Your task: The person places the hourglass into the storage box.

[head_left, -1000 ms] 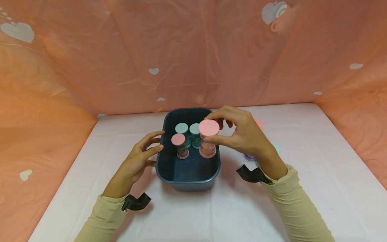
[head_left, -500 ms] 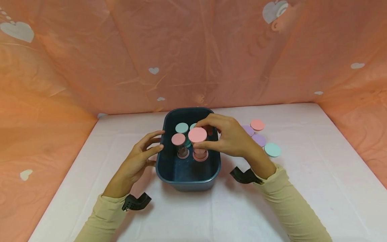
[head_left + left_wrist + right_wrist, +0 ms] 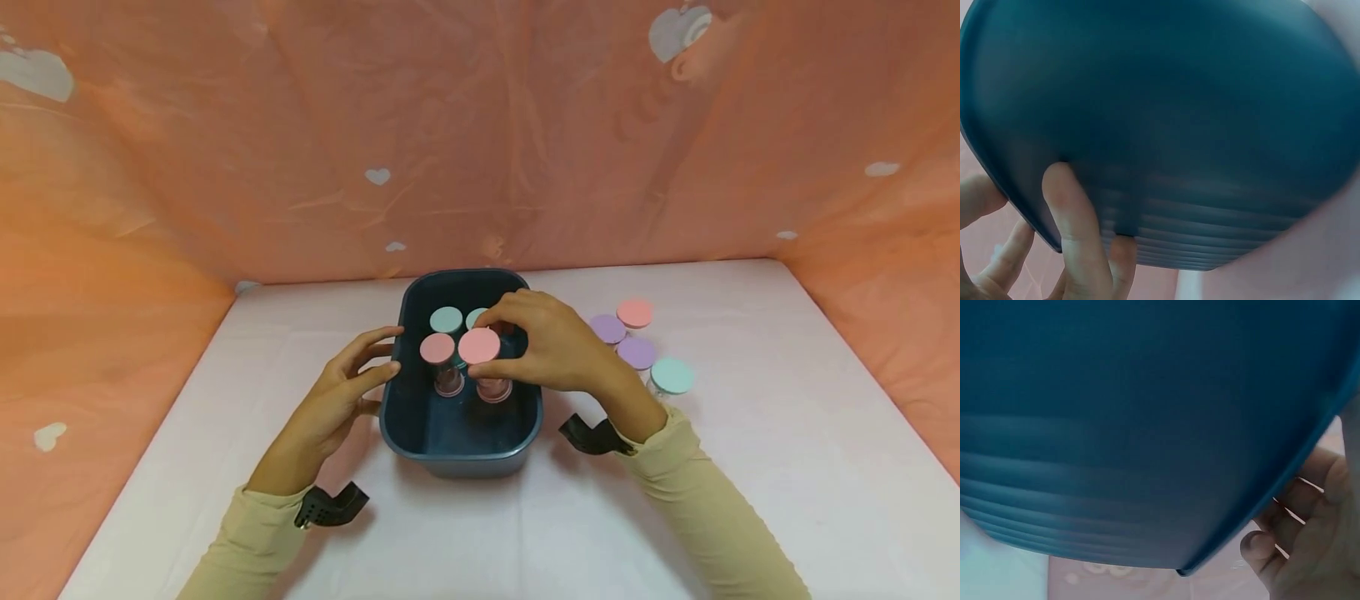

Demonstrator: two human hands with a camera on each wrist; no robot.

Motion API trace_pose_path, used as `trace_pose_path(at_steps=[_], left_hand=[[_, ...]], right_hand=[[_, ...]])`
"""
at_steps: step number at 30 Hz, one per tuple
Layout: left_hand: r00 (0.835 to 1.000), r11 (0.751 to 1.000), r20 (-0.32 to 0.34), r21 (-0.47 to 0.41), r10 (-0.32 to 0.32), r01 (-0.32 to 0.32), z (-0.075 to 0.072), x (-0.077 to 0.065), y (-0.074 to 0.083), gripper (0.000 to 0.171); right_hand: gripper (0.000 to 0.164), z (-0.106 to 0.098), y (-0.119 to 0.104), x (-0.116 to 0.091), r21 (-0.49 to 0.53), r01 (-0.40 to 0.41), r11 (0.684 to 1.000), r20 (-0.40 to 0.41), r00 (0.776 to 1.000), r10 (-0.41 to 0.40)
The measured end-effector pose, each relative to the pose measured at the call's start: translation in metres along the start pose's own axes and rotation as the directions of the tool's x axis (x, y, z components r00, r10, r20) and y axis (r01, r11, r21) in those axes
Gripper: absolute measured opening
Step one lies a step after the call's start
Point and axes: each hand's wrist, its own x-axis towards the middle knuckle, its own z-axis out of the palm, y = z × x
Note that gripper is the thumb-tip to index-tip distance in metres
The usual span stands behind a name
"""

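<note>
In the head view, my right hand [image 3: 551, 342] reaches over the right rim of a dark blue plastic bin [image 3: 461, 457]. Its thumb and fingers pinch a pink-capped sand timer [image 3: 478, 346] near the top; the lower end is down inside the bin. Just left of it stands another pink sand timer [image 3: 437, 349], upright. Behind them are two mint-capped sand timers [image 3: 446, 320], one partly hidden by my right hand. My left hand [image 3: 339, 396] rests its extended fingers against the bin's left side. Fingertips [image 3: 1063, 187] press the outer wall in the left wrist view.
Right of the bin, several more timers stand on the white tabletop [image 3: 750, 450]: a pink one [image 3: 634, 313], purple ones [image 3: 636, 353] and a mint one [image 3: 672, 377]. An orange sheet [image 3: 480, 142] with pale hearts hangs behind and at both sides.
My right hand has moved left and lower into the bin with the pink sand timer, beside the other pink one. The timers on the table are uncovered. My left hand stays at the bin.
</note>
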Motion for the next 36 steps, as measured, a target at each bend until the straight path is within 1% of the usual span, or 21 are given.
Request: trace_pose_path(at_steps=[4,7,10,12,17,19,26,31,36], left_hand=[[1.000,1.000,0.007,0.004,0.010,-0.010,-0.002,-0.003,-0.001,0.048],[1.000,1.000,0.013,0.006,0.017,-0.017,-0.001,-0.003,0.000,0.047],[1.000,1.000,0.017,0.009,0.020,-0.021,0.000,-0.001,0.000,0.048],[1.000,1.000,0.015,0.006,0.018,-0.018,0.001,0.000,0.000,0.047],[1.000,1.000,0.005,-0.005,0.011,-0.011,0.002,0.000,-0.002,0.046],[1.000,1.000,0.003,-0.008,0.013,-0.013,0.003,0.001,-0.002,0.046],[1.000,1.000,-0.005,-0.012,0.022,-0.022,0.001,0.002,-0.004,0.047],[1.000,1.000,-0.015,-0.013,0.017,-0.018,0.000,0.002,-0.004,0.048],[1.000,1.000,-0.025,-0.016,0.012,-0.012,0.000,0.001,-0.004,0.047]], right_hand=[[0.046,0.006,0.003,0.005,-0.022,0.022,1.000,0.036,0.999,-0.021],[0.048,0.008,0.007,0.009,-0.063,0.032,0.997,0.063,0.998,-0.028],[0.050,0.008,0.010,0.013,-0.098,0.034,0.995,0.087,0.996,-0.025],[0.048,0.008,0.011,0.016,-0.098,0.027,0.995,0.120,0.993,-0.015],[0.047,0.007,0.012,0.023,-0.090,0.007,0.996,0.236,0.972,0.015],[0.048,0.006,0.013,0.025,-0.098,0.010,0.995,0.266,0.964,0.016],[0.046,0.006,0.020,0.038,-0.132,0.053,0.990,0.324,0.946,-0.007],[0.047,0.007,0.019,0.044,-0.200,0.061,0.978,0.375,0.927,0.019],[0.046,0.009,0.016,0.047,-0.258,0.057,0.964,0.405,0.913,0.054]])
